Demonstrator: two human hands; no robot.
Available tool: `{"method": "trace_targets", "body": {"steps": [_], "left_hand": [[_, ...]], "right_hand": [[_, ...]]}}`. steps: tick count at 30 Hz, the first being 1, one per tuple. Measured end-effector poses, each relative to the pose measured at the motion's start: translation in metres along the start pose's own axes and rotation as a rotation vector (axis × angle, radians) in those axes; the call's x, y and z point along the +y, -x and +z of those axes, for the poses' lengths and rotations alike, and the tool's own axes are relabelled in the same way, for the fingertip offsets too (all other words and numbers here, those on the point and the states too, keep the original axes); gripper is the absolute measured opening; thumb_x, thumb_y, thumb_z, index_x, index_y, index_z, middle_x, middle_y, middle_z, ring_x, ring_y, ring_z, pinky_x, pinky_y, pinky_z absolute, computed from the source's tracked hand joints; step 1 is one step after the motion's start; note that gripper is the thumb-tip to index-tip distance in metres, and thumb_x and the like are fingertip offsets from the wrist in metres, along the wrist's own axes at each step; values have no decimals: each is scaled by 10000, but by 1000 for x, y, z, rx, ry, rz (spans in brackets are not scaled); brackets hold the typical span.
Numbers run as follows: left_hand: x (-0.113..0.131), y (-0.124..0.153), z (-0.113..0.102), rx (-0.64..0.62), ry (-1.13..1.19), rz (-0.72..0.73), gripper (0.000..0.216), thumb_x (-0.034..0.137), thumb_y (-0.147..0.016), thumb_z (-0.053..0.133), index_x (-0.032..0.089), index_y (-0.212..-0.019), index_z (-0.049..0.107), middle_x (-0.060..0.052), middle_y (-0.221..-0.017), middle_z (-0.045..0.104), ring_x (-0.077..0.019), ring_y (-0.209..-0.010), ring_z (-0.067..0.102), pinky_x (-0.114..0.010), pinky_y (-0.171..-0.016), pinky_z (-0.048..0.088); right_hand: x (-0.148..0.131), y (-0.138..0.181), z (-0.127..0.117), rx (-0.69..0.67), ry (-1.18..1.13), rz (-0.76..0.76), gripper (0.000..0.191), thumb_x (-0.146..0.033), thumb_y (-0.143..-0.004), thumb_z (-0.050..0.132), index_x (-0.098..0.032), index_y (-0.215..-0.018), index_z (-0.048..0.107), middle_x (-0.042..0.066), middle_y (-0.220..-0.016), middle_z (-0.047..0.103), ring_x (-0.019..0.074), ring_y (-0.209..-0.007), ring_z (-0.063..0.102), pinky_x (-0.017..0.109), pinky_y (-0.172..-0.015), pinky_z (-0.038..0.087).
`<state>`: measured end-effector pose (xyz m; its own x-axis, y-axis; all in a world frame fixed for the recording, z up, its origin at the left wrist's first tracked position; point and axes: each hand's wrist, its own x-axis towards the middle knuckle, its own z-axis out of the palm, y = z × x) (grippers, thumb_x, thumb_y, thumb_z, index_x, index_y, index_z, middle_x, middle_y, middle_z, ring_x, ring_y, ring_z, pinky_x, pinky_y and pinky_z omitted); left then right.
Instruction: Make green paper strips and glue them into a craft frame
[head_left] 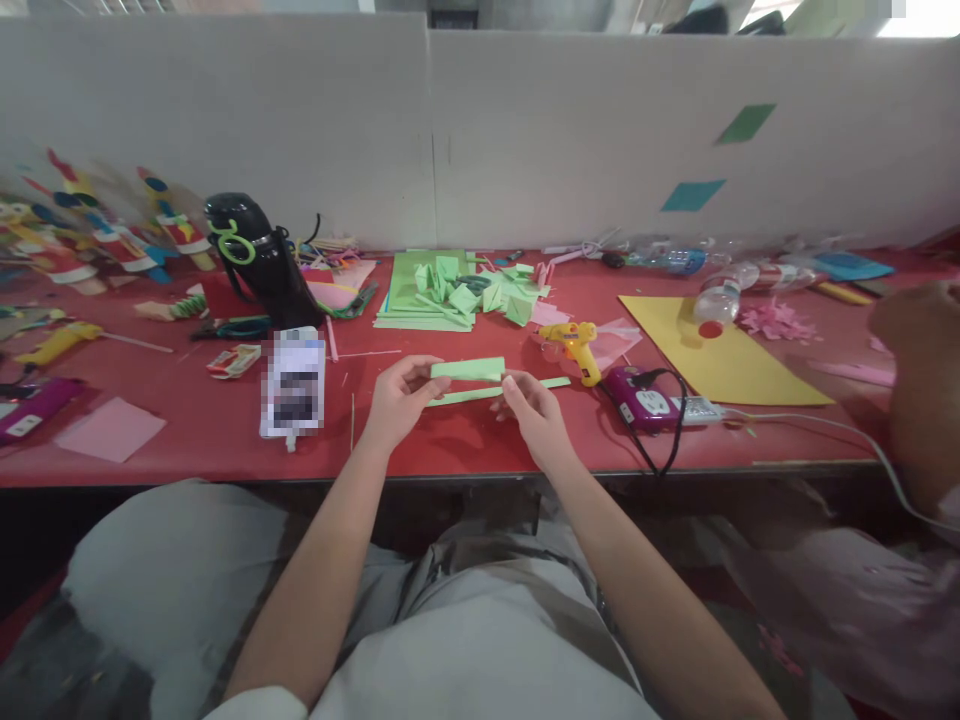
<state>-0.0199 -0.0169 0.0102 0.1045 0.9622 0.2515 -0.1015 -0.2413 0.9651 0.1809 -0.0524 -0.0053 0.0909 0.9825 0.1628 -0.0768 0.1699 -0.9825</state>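
A folded strip of light green paper (468,370) is stretched level between my two hands, just above the red table. My left hand (405,397) pinches its left end between thumb and fingers. At the other end, my right hand (531,408) grips the strip in the same way. Below it lies a longer, thin green paper strip (551,384), partly hidden by my hands. Beyond them sits a pile of folded green paper pieces (487,290), heaped on a stack of green sheets (401,272).
To the right are a yellow glue gun (576,345), a purple box (641,400) with a cord, a yellow sheet (750,365) and plastic bottles (716,300). A phone (295,385) and a black bottle case (262,260) stand left. Another person's arm (922,390) is at far right.
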Motion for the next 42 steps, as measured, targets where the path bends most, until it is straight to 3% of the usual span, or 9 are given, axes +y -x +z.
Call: {"method": "trace_targets", "body": {"steps": [2,4,8,11,18,24,31,36,42], "left_hand": [[-1,0,0,7,40,-20,353,371,-730,824,167,-986,692,-26,-793,716,-165,-676,695,-300,-676,589],[0,1,1,-5,87,-64,366,388,-730,823,169,-987,680,-26,-792,721,-168,-677,702,-316,-694,599],[3,1,4,-11,137,-154,402,451,-732,816,165,-965,658,-36,-770,726,-185,-679,715,-328,-682,606],[3,1,7,-19,134,-149,429,488,-738,805,164,-984,668,-38,-795,724,-192,-704,722,-332,-688,612],[0,0,9,-4,211,-169,453,532,-714,808,161,-933,667,-48,-856,720,-231,-782,741,-397,-773,624],[4,2,10,-52,188,-183,478,528,-706,811,159,-969,658,-116,-1031,734,-286,-916,744,-422,-823,616],[2,2,13,13,179,-154,526,470,-685,840,148,-1058,657,-120,-1012,754,-271,-887,748,-428,-837,610],[-6,-1,8,175,84,-89,379,409,-701,827,118,-904,694,-93,-841,759,-246,-764,743,-400,-794,608],[-7,-6,3,302,19,-2,286,338,-663,834,157,-847,711,-48,-808,758,-212,-764,720,-293,-695,571]], "right_hand": [[0,-1,1,-46,9,-14,543,-550,-735,766,-260,-1167,611,49,-1010,687,143,-692,631,283,-600,554],[1,-1,3,-63,27,-18,660,-504,-678,825,-274,-1242,572,51,-1043,692,149,-698,636,301,-625,566],[0,1,3,-28,71,-23,415,-488,-715,796,-221,-991,636,-4,-768,640,134,-608,594,296,-602,538],[-1,1,3,-24,79,-16,353,-468,-714,788,-212,-880,611,-20,-711,607,123,-596,583,273,-581,506],[-9,-1,6,32,-18,115,222,-396,-745,651,-217,-827,548,-18,-695,647,107,-543,571,215,-475,455],[-9,-6,14,131,-9,147,169,-375,-762,577,-226,-797,506,-21,-703,619,107,-537,562,188,-400,424],[-6,-4,14,166,-47,62,217,-410,-813,596,-232,-918,529,-25,-750,620,106,-566,573,215,-489,471],[-5,5,16,19,28,-69,280,-381,-768,723,-234,-934,551,-5,-816,610,136,-703,606,256,-617,518],[-13,9,14,-469,157,-191,140,-303,-809,686,-226,-917,642,70,-1121,667,208,-1030,647,373,-916,520]]}}
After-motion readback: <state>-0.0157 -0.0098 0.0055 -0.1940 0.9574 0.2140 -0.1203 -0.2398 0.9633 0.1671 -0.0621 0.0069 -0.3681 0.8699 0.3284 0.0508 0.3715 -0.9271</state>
